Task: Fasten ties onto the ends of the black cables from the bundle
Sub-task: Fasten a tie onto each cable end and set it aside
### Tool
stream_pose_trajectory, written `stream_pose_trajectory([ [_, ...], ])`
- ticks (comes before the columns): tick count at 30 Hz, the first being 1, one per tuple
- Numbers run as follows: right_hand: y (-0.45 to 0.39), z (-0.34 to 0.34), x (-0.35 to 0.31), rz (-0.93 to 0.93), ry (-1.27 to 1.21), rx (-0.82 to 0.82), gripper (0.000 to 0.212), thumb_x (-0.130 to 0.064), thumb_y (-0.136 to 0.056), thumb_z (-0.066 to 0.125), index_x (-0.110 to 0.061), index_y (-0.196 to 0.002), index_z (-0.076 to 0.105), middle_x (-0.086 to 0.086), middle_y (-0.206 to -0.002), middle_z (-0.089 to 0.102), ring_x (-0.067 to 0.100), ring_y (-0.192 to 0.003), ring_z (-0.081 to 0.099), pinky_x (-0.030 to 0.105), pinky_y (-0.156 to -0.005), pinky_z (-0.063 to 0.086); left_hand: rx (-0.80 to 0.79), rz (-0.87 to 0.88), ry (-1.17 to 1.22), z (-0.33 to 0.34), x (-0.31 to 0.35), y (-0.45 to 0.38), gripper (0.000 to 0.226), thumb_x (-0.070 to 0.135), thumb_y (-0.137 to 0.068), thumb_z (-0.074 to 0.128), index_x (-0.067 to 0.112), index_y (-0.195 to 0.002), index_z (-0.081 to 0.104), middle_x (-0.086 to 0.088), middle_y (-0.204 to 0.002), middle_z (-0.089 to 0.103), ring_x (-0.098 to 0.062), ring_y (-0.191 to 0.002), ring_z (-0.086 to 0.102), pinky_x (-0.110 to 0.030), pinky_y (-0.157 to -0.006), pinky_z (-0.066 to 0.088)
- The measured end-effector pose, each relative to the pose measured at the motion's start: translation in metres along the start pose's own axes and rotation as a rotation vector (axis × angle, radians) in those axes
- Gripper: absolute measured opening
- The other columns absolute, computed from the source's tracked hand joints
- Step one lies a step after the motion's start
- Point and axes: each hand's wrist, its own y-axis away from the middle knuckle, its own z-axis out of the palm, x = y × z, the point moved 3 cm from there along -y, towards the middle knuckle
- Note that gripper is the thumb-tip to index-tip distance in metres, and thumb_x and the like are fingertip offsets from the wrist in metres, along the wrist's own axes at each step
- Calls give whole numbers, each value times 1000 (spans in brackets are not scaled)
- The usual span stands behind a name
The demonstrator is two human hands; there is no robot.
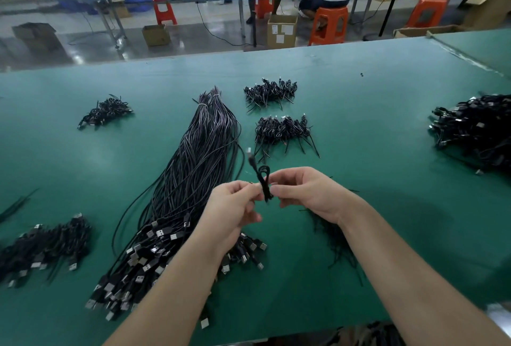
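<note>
Both hands pinch one folded black cable [264,182] above the green table [373,130], left hand [235,207] and right hand [304,193] at its middle. Loosen either pinch and the loops may spring open, dropping toward the long bundle [193,168]; the tie itself is too small to make out

A short black cable folded into a small coil [264,182] is held above the green table, its looped top upright and one connector end sticking up to the left, with a thin black tie around its middle too small to make out clearly. The long bundle of black cables [199,157] lies flat on the table, bound with pale bands at its far end and fanning out into silver USB plugs [143,257] at the near end.
</note>
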Motion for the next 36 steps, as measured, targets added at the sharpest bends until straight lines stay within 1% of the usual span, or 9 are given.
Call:
stream_pose_trajectory([
  [4,0,2,-2,-26,115,49,12,-17,-91,73,-12,-101,78,0,-87,73,6,-75,60,22,-64,49,-73,-74,96,5,-2,0,15,7,-95,65,2,-80,65,-5,-67,58,-7,-46,44,-21,-43,42],
  [8,-2,-1,3,93,50,69,25,-21,-90,76,-11,-111,67,2,-81,75,9,-64,60,23,-60,50,10,109,-234,6,6,4,17,6,-94,66,3,-78,61,-2,-68,69,-12,-44,55,-22,-43,44],
  [16,-1,10,10,201,-203,-83,13,-10,-99,58,-13,-88,64,2,-68,62,13,-60,57,24,-52,46,-51,1012,-1224,16,13,22,15,0,-90,65,3,-78,56,-7,-76,53,-21,-63,47,-29,-58,40],
  [18,0,11,9,175,-225,-91,12,-11,-101,57,-7,-97,67,7,-73,66,14,-62,58,25,-57,51,-36,924,-1155,11,14,21,14,5,-93,64,6,-80,57,-2,-77,54,-17,-64,49,-25,-58,39],
  [22,0,9,4,19,-252,-86,26,0,-95,62,-5,-119,69,12,-99,70,15,-78,64,28,-75,59,78,313,-517,-8,14,4,13,12,-97,65,6,-85,64,-3,-73,65,-16,-53,65,-23,-50,48],
  [25,-2,9,-1,-61,56,57,22,-14,-88,76,-19,-109,76,4,-92,69,11,-73,58,21,-65,50,-16,-19,-43,-8,8,0,14,11,-96,66,1,-85,67,-2,-64,61,-9,-46,51,-26,-49,52],
  [27,-3,11,-5,-60,152,109,10,-25,-87,78,-24,-97,78,5,-82,65,14,-61,46,21,-55,39,-85,-85,41,-4,5,2,15,10,-96,66,3,-82,68,0,-60,58,-7,-47,44,-22,-48,49],
  [30,-3,12,-8,-35,161,116,15,-29,-89,76,-18,-99,76,2,-75,62,8,-55,42,19,-50,35,-48,16,-54,-3,5,1,21,7,-95,66,7,-74,63,-2,-60,57,-10,-47,52,-24,-50,50],
  [36,-2,12,0,201,43,88,17,-17,-93,71,-12,-106,62,4,-74,63,16,-61,53,28,-54,48,-54,694,-959,2,10,13,16,6,-92,64,12,-79,56,3,-76,54,-12,-65,50,-24,-57,41],
])
